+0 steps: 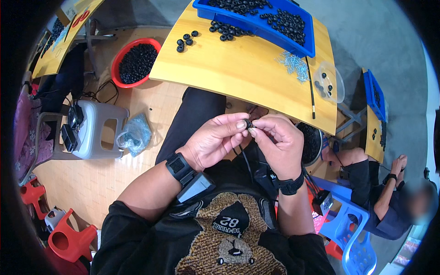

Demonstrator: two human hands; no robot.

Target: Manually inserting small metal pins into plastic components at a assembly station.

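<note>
My left hand (215,137) and my right hand (280,142) meet in front of my lap, just off the near edge of the yellow table (238,68). Between their fingertips is a small black round part (249,123), pinched from both sides. Whether a second, smaller piece sits in the right fingertips is too small to tell. Similar black round parts (185,41) lie loose on the table, beside a blue tray (275,40) filled with more of them. A heap of small clear bluish pieces (294,65) lies near the tray's corner.
A black rod (310,89) and a clear round dish (340,87) holding a few parts lie at the table's right. On the floor stand a red basin (114,73) of black parts, a grey stool (94,133) and a plastic bag (135,135). Another person (389,206) sits at right.
</note>
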